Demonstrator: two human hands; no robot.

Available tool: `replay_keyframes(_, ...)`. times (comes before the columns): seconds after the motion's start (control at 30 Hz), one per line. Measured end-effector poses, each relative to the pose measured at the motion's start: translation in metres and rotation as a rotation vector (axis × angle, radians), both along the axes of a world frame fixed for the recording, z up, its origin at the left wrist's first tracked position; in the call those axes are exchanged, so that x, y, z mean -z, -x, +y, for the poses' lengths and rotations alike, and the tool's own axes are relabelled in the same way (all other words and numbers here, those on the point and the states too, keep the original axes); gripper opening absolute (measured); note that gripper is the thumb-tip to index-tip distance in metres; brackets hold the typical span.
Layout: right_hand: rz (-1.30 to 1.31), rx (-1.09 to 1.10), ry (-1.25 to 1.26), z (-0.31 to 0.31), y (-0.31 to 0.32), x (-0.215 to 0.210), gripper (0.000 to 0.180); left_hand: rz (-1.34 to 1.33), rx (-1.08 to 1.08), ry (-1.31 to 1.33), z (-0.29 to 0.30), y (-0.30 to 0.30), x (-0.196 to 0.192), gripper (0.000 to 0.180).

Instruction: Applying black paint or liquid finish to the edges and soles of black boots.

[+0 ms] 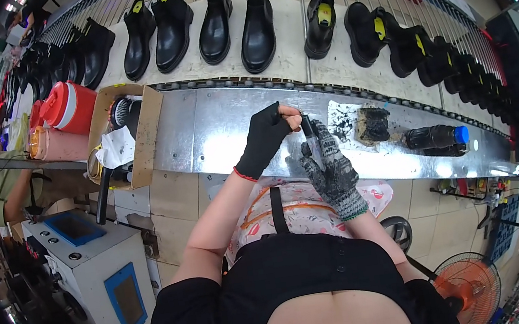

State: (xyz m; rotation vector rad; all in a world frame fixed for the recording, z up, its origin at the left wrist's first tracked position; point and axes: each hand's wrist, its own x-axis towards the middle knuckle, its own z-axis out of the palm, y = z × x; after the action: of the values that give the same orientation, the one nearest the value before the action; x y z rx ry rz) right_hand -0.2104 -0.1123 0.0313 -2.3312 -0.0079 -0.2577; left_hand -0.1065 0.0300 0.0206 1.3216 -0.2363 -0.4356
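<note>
My right hand (331,171), in a stained grey knitted glove, grips a slim dark marker pen (307,128) that stands up out of its fingers. My left hand (268,136) wears a black fingerless glove with a red-edged cuff. Its bare fingers are curled together close beside the upper end of the pen; whatever they may pinch is too small to make out. Both hands are above the metal ledge (203,130) in front of me. Right of them, a blackened sponge or cloth pad (374,124) lies next to a black-smeared white sheet (340,118).
Black ankle boots (257,31) line the conveyor (287,21) beyond the ledge. A dark bottle with a blue cap (461,135) lies at right. At left are a cardboard box (152,120) with brushes, a red jug (69,107) and a grey machine (82,257). An orange fan (466,289) stands lower right.
</note>
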Motion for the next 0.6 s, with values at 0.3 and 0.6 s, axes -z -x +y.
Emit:
replay_keyframes(0.3, -0.087, 0.012, 0.216, -0.001, 0.005, -0.005, 0.056, -0.051, -0.078, -0.115, 0.000, -0.003, 0.002, 0.019)
replay_keyframes(0.6, 0.171, -0.019, 0.221, 0.007, 0.012, 0.006, 0.055, -0.670, -0.198, -0.806, -0.007, 0.006, -0.003, 0.022)
